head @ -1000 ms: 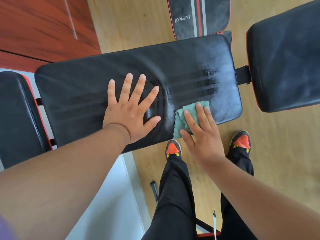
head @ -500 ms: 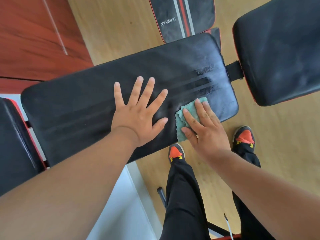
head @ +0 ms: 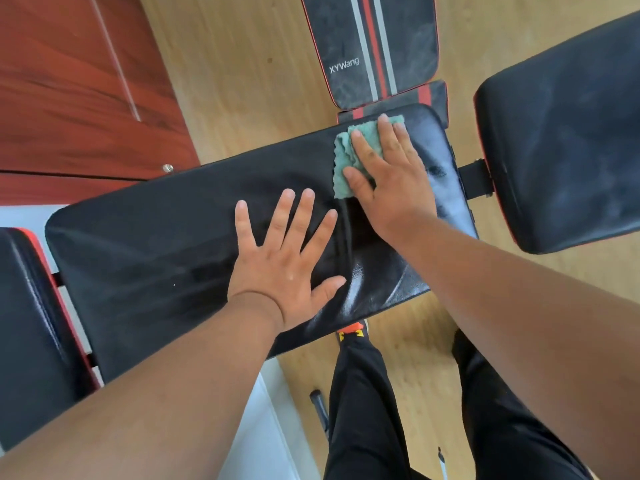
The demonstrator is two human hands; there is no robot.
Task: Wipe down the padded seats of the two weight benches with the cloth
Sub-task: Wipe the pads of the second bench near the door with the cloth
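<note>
Moved: the right hand (head: 391, 188) and cloth (head: 346, 161) had slid from the pad's near edge to its far right corner.
Pad (head: 156, 244): long, black, lay across the middle.
Left hand (head: 287, 268): flat, fingers spread, pressed on the pad.
Right hand: fingers straight, pressed on the cloth.
Cloth: green, crumpled.

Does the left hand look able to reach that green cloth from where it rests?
Probably yes: the left hand lies flat on the black padded seat, beside the green cloth under the right hand, nothing between.
</note>
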